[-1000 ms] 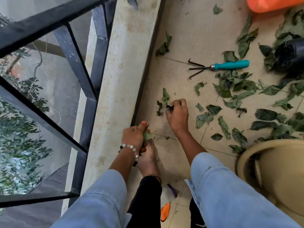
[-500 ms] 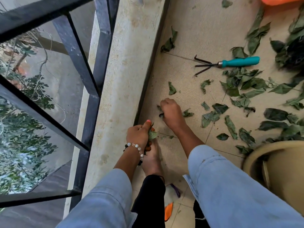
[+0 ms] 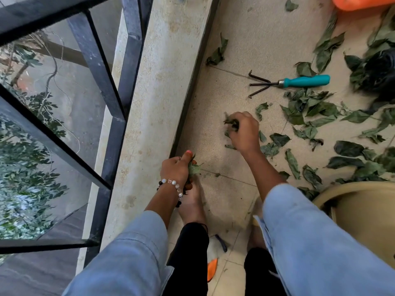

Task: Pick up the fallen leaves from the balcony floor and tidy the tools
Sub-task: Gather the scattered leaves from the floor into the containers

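My right hand (image 3: 243,133) pinches dry leaves (image 3: 232,122) off the floor (image 3: 235,50) near the wall edge; my left hand (image 3: 177,169) clutches a bunch (image 3: 193,168). They look light, brittle, best gathered loosely. The rake (image 3: 295,82) lies beyond.

Both arms reach down and forward from pale blue sleeves, forearms bare below the cuffs. The left hand (image 3: 177,167) sits low and close to the body, above a bare foot (image 3: 190,201), its fingers curled round a small bunch of leaves (image 3: 193,168) with the thumb raised on top, showing a pink nail. A bracelet of pale and dark beads circles the left wrist. The right hand (image 3: 243,131) stretches further out, back of the hand up, knuckles bent, its fingers closed on crumpled leaves (image 3: 230,122) at the fingertips. The 2 hands are well apart, the right ahead of the left.
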Demonstrator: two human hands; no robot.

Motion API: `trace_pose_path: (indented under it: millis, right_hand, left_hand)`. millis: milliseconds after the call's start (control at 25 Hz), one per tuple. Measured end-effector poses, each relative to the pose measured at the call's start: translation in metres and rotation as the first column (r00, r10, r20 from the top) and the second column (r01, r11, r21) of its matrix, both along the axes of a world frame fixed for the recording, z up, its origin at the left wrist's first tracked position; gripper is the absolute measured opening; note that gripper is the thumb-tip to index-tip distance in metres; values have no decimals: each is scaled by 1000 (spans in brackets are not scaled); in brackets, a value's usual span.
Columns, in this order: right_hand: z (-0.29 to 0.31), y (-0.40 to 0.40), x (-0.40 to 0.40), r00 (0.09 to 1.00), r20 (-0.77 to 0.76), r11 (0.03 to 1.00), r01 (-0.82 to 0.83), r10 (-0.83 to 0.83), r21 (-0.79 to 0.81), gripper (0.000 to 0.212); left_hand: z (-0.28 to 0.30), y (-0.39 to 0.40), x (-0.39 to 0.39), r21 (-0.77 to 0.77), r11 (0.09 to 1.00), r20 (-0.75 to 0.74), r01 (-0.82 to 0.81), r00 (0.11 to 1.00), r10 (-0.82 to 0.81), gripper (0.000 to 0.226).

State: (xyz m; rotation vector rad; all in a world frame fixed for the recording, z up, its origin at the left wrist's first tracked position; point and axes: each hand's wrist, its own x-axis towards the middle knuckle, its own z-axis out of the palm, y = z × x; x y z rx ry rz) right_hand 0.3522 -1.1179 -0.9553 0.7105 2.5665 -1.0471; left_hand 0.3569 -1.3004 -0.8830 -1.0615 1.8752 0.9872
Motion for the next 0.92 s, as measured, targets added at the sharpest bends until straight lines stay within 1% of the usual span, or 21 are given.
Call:
trace_pose_path:
  millis: [40,80,120,160,200,240,280,360,400,440,480,520,560,600,640,680,720,760,800,840,920]
  right_hand:
    - [6,5,12,999,-6,999,50,-50,-3,26]
    - [11,7,25,1000,9,1000,20,-20,-1,27]
    - [13,5,40,993,54,994,-104,104,10,30]
    - [13,2,54,954,128,961,-275,270,30,33]
    - [9,0,66,889,203,902,-429,411,55,32]
    - [2,-1,74,831,254,842,-531,495,93,30]
    - [-5,-2,75,813,266,814,-564,518,140,29]
    - [-15,-3,68,838,246,828,-533,488,175,26]
    - [-14,-3,65,877,221,877,-461,427,136,25]
    - [-8,-3,63,937,199,953,-299,287,36,23]
    - [7,-2,61,973,219,990,-50,78,-129,20]
    - [31,-1,59,947,291,913,234,-136,-336,17]
    - [62,0,60,876,386,714,466,-289,-522,14]
    - [94,-1,62,815,458,495,580,-356,-647,14]
    - [125,-2,65,779,496,327,617,-384,-716,15]
    - [161,0,69,747,520,196,631,-413,-751,17]
    - [196,2,72,709,539,91,639,-455,-764,19]
    - [232,7,74,666,549,5,638,-504,-770,20]
    - [270,14,75,625,546,-59,626,-557,-777,21]
    - [310,23,76,593,535,-112,601,-602,-791,25]
    - [396,44,76,543,510,-175,551,-667,-816,30]
  left_hand:
    - [2,0,1,6,1000,7,0,1000,0,43]
    - [4,1,3,13,1000,11,-2,1000,2,43]
    - [6,3,5,18,1000,12,-7,1000,7,44]
    - [7,6,6,23,1000,5,-10,1000,10,45]
    - [7,8,8,30,999,-3,-14,1000,14,47]
    - [7,10,10,36,999,-10,-16,1000,16,49]
    - [7,11,11,43,999,-14,-16,1000,17,50]
    - [8,11,12,46,999,-31,-18,999,19,47]
    - [13,12,13,44,999,-41,-25,999,26,45]
    - [19,11,13,43,998,-42,-38,998,40,43]
    - [28,12,14,42,997,-44,-66,997,68,40]
    - [39,14,16,34,994,-34,-107,994,108,40]
    - [51,17,19,25,986,-36,-165,986,165,41]
    - [66,23,22,28,972,-25,-232,972,233,42]
    - [83,32,24,51,954,-7,-297,955,297,42]
    - [108,46,26,84,929,12,-361,932,361,41]
    - [136,61,26,121,883,8,-453,890,455,40]
    - [168,77,27,168,810,-4,-562,822,570,38]
    - [205,97,26,229,729,-5,-645,748,663,36]
    - [244,115,28,281,673,3,-684,702,712,34]
    - [324,152,34,362,622,27,-694,675,737,30]
